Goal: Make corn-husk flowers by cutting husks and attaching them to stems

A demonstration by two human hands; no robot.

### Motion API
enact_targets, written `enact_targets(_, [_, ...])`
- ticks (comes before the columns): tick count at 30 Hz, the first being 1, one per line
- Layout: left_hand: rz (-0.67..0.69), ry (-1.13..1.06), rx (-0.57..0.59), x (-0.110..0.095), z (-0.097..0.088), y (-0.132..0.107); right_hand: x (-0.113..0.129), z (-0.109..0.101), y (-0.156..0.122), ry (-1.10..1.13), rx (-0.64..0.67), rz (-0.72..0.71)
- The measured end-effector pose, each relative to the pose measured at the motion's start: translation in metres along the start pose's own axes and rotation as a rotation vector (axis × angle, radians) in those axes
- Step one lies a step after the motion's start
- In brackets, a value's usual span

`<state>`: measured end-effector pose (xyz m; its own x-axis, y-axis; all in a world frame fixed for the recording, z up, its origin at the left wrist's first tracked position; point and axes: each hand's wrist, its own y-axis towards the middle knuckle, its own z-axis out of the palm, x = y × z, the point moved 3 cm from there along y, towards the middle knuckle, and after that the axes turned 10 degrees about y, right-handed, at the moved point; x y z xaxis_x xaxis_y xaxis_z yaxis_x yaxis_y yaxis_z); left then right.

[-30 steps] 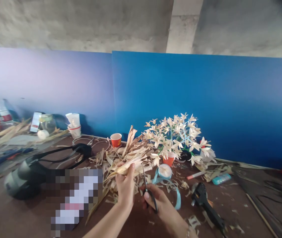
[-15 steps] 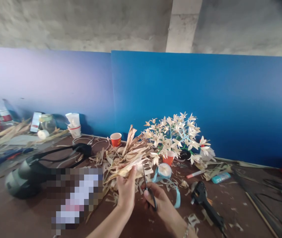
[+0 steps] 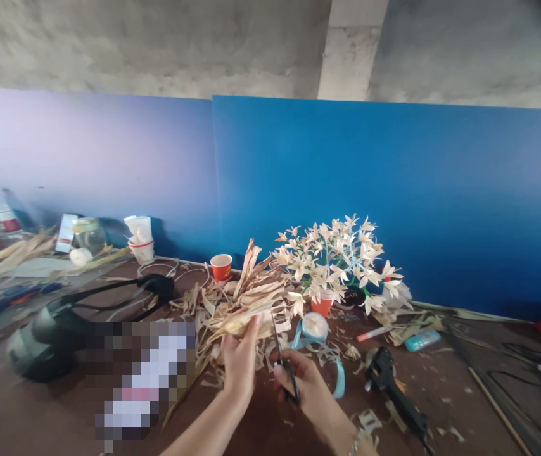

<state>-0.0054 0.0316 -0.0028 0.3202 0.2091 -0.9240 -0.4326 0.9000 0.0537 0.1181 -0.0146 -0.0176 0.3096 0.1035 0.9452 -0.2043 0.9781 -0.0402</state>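
Observation:
My left hand (image 3: pixel 241 362) is closed on a pale dried corn husk (image 3: pixel 237 322), thumb on top, in front of a heap of loose husks (image 3: pixel 263 285). A pair of scissors (image 3: pixel 287 373) with dark handles sits in my right hand (image 3: pixel 305 380), fingers through the loops. Its blades point up and away, right beside the free end of the husk; whether they touch it I cannot tell. Just beyond stands a bunch of cream husk flowers (image 3: pixel 332 253) on green stems, in an orange paper cup (image 3: pixel 321 304). A roll of light-blue ribbon (image 3: pixel 315 327) lies close to the scissors.
At right lie a black glue gun (image 3: pixel 396 389), a turquoise packet (image 3: pixel 422 341) and a marker (image 3: pixel 373 334). Husk scraps litter the brown table. Left are a blurred-out screen (image 3: pixel 149 373), a dark strapped object (image 3: pixel 45 345), another paper cup (image 3: pixel 222 267) and a glass jar (image 3: pixel 89 235). A blue panel (image 3: pixel 346 164) stands behind.
Little differs. The whole view has shifted slightly, and both hands keep their hold on the husk and the scissors at nearly the same place.

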Motion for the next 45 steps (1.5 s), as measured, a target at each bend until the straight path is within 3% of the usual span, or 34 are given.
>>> enact_targets(6, [0.072, 0.068, 0.023, -0.002, 0.0, 0.0, -0.001, 0.002, 0.0, 0.0, 0.009, 0.007])
enact_targets(15, [-0.026, -0.04, 0.016, -0.003, 0.002, -0.001, -0.003, 0.002, 0.0, -0.042, -0.055, 0.082])
enact_targets(24, [-0.07, -0.101, 0.1, -0.007, 0.008, -0.009, 0.002, 0.002, -0.001, 0.003, -0.089, 0.04])
enact_targets(30, [-0.075, -0.102, 0.09, -0.009, 0.006, -0.008, -0.002, 0.001, 0.001, -0.012, -0.073, 0.042])
enact_targets(37, [-0.066, -0.151, 0.171, -0.005, 0.009, -0.012, 0.008, 0.007, -0.003, 0.038, -0.095, 0.051])
enact_targets(45, [-0.179, -0.131, 0.234, 0.007, 0.01, -0.011, 0.005, 0.0, 0.003, 0.007, -0.09, -0.012])
